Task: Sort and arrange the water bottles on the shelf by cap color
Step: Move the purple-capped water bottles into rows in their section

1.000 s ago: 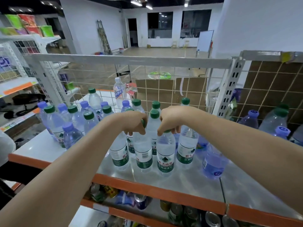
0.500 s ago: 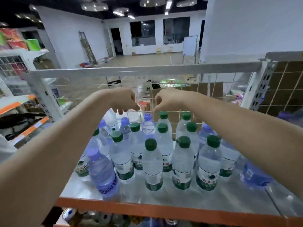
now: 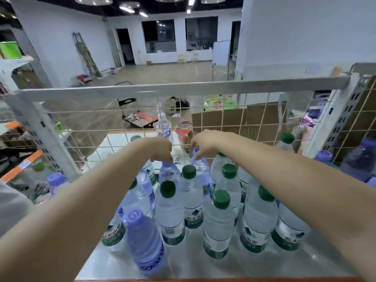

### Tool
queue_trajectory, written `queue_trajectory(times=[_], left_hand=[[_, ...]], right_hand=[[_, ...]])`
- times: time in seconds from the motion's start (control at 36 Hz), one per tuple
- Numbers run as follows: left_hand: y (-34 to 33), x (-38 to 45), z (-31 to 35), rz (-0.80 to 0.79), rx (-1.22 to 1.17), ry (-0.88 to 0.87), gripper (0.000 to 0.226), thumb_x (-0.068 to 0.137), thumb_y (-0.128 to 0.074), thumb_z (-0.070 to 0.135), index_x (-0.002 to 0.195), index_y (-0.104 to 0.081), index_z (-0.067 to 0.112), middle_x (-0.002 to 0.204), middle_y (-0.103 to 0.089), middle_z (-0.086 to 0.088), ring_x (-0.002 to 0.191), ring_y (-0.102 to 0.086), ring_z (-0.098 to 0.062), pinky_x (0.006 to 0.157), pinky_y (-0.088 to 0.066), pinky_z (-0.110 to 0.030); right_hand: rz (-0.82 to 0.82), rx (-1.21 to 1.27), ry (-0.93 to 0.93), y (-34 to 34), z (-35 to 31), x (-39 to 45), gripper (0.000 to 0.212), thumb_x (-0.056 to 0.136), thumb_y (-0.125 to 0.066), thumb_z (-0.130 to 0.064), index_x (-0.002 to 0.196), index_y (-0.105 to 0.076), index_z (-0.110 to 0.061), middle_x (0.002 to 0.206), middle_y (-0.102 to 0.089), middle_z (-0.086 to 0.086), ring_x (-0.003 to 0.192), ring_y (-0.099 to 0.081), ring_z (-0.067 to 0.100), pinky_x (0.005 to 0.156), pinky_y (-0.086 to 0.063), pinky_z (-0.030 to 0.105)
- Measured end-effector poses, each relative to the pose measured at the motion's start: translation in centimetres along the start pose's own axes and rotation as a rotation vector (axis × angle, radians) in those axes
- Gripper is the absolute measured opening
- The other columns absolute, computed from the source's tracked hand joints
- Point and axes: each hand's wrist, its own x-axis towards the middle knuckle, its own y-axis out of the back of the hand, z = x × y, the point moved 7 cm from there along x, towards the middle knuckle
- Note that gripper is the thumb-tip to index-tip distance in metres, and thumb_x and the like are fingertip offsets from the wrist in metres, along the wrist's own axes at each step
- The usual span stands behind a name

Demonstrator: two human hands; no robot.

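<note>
Several green-capped water bottles (image 3: 218, 222) stand clustered on the steel shelf (image 3: 264, 265). Purple-capped bottles stand among them; one (image 3: 145, 241) leans at the front left. At the back of the cluster, my left hand (image 3: 160, 148) grips the cap of a purple-capped bottle (image 3: 168, 173). Beside it, my right hand (image 3: 205, 142) pinches the top of another purple-capped bottle (image 3: 200, 166). Both caps are hidden under my fingers.
A white wire mesh back panel (image 3: 234, 127) stands just behind my hands, under a white rail (image 3: 183, 88). More purple-capped bottles (image 3: 323, 156) sit at the far right, another (image 3: 56, 180) at the left. An orange strip (image 3: 203, 279) edges the shelf front.
Both hands have come down from in front of the mesh onto the tops of two purple-capped bottles at the back. The camera has moved closer to the shelf.
</note>
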Motion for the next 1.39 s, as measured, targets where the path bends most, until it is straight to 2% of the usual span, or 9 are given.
queue_trajectory(times=[0.14,0.22,0.47,0.58,0.75,0.86,0.97,1.17,1.39], left_hand=[[-2.2,1.5,-0.5,-0.099,-0.084,0.007,0.039,0.091,-0.061,0.029,0.121,-0.055,0.006,0.114,-0.059,-0.013,0.085,-0.066,-0.030,0.076,-0.054,-0.037],[-2.4,2.1,-0.7,-0.067,-0.121,-0.005,0.031,0.086,-0.067,0.026,0.105,-0.056,0.004,0.105,-0.065,-0.019,0.069,-0.059,-0.028,0.067,-0.055,-0.036],[-1.6,1.4,-0.4,-0.023,-0.173,-0.053,0.032,0.088,-0.066,0.021,0.112,-0.053,0.005,0.092,-0.055,-0.009,0.071,-0.055,-0.023,0.053,-0.050,-0.027],[0.3,0.5,-0.4,0.036,-0.222,-0.064,0.028,0.089,-0.065,0.019,0.110,-0.051,0.006,0.091,-0.053,-0.009,0.068,-0.050,-0.019,0.051,-0.048,-0.025],[5.4,-2.2,0.3,0.270,-0.133,-0.090,0.036,0.089,-0.065,0.030,0.115,-0.056,0.007,0.110,-0.058,-0.013,0.092,-0.054,-0.028,0.076,-0.045,-0.033],[8.9,-4.4,1.3,0.458,-0.126,-0.094,0.037,0.089,-0.063,0.029,0.115,-0.058,0.003,0.114,-0.060,-0.019,0.098,-0.054,-0.032,0.074,-0.038,-0.030],[12.2,-6.6,2.3,0.615,-0.228,-0.096,0.034,0.090,-0.060,0.031,0.112,-0.058,0.005,0.103,-0.059,-0.017,0.085,-0.050,-0.028,0.069,-0.041,-0.031],[17.0,-10.1,5.2,0.911,-0.389,-0.089,0.022,0.088,-0.057,0.038,0.095,-0.059,0.017,0.077,-0.052,-0.001,0.067,-0.046,-0.019,0.058,-0.037,-0.028],[20.6,-13.0,10.6,1.073,-0.460,-0.160,0.021,0.080,-0.058,0.035,0.069,-0.052,0.018,0.068,-0.051,-0.002,0.075,-0.055,-0.026,0.067,-0.044,-0.031]], right_hand=[[-0.064,-0.041,-0.011,-1.6,0.4,1.8,0.018,0.092,-0.062,-0.033,0.090,-0.051,-0.019,0.076,-0.042,-0.005,0.083,-0.046,0.021,0.056,-0.034,0.025],[-0.066,-0.046,-0.016,-1.9,0.5,2.2,0.036,0.090,-0.064,-0.032,0.070,-0.037,-0.023,0.074,-0.043,-0.003,0.073,-0.046,0.019,0.056,-0.034,0.026],[0.001,0.031,0.013,-0.9,0.6,1.2,0.042,0.089,-0.067,-0.032,0.067,-0.031,-0.028,0.073,-0.037,-0.008,0.066,-0.039,0.011,0.052,-0.030,0.023],[0.095,0.108,0.021,1.2,0.8,-0.3,0.022,0.089,-0.066,-0.033,0.086,-0.052,-0.016,0.084,-0.051,0.002,0.070,-0.044,0.016,0.055,-0.033,0.025],[0.237,0.190,0.020,6.2,1.2,-3.5,0.032,0.090,-0.064,-0.036,0.104,-0.056,-0.008,0.090,-0.053,0.004,0.080,-0.049,0.021,0.060,-0.036,0.028],[0.399,0.212,-0.021,9.8,1.8,-6.2,0.042,0.093,-0.059,-0.038,0.121,-0.054,-0.007,0.118,-0.058,0.011,0.104,-0.054,0.027,0.075,-0.039,0.032],[0.578,0.328,-0.044,12.7,3.0,-9.0,0.027,0.093,-0.056,-0.039,0.102,-0.049,-0.015,0.101,-0.053,0.006,0.085,-0.048,0.021,0.066,-0.034,0.029],[0.900,0.484,-0.108,16.6,6.2,-15.3,0.036,0.096,-0.052,-0.041,0.116,-0.051,-0.011,0.105,-0.050,0.002,0.088,-0.047,0.016,0.067,-0.035,0.023],[1.073,0.473,-0.202,19.4,10.4,-22.6,0.025,0.096,-0.052,-0.039,0.096,-0.043,-0.016,0.079,-0.040,-0.014,0.065,-0.039,-0.001,0.047,-0.033,0.006]])
